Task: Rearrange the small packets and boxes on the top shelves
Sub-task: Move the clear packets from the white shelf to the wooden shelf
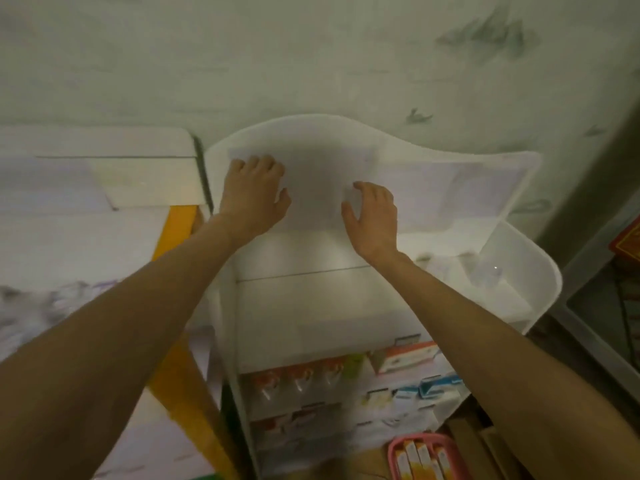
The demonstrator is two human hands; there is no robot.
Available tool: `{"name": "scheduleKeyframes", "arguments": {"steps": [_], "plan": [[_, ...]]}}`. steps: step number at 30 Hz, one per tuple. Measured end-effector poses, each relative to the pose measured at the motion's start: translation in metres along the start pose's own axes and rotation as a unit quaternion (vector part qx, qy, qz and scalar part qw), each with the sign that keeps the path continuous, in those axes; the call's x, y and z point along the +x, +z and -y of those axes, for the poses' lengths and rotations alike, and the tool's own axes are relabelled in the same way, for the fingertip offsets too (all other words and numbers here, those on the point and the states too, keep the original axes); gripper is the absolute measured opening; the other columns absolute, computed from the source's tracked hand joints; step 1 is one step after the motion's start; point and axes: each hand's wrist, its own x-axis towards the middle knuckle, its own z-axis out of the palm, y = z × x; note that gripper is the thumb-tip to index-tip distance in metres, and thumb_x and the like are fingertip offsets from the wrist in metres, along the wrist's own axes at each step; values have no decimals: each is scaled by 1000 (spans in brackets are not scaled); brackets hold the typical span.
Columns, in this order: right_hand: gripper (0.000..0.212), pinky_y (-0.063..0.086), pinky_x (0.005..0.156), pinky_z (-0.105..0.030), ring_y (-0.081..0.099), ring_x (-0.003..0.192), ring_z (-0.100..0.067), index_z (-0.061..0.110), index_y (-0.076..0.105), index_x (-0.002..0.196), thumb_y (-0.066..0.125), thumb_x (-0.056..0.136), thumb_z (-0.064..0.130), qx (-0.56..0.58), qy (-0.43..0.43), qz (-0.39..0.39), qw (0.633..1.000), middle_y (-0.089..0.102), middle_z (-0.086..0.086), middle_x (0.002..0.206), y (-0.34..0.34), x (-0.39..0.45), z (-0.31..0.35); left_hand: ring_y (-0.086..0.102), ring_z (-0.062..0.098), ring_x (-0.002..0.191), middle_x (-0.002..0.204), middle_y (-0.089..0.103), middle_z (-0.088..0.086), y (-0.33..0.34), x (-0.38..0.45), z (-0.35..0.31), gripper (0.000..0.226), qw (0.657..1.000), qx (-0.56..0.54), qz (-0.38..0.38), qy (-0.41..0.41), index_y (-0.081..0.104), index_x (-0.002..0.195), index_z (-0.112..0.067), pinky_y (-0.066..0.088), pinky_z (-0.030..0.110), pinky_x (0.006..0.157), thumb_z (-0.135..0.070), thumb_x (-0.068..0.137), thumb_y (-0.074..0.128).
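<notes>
The view is blurred. A white shelf unit stands against the wall, and both my arms reach up to its top shelf. A pale white box sits there between my hands, its edges hard to make out. My left hand curls over the box's upper left edge, thumb against its side. My right hand presses on the box's right edge with bent fingers and thumb. More faint white packets lie further right on the same shelf.
Lower shelves hold orange boxes, a green one and blue-white boxes. A pink basket with orange-white packets sits at bottom right. A yellow frame and another white shelf stand on the left. A translucent bin hangs on the right.
</notes>
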Motion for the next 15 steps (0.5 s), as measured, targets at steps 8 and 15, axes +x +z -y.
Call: {"name": "scheduleKeyframes", "arguments": {"steps": [8,15], "plan": [[40,36,108,-37,45,129,-25,14,59,130,59,94,32,50,-64,35,996,59,-5,131,46,-39,185,56,32,102,116,58,13,-72,-110,159,49,990,52,80,-106,56,120,-10,42,43,87,-49,94,43],[43,35,112,-39,39,134,-22,20,53,137,56,96,33,110,-57,158,980,49,-2,142,80,-72,317,55,34,109,123,55,15,-75,-212,257,56,966,64,155,-197,55,125,-10,43,44,91,-55,94,41]]}}
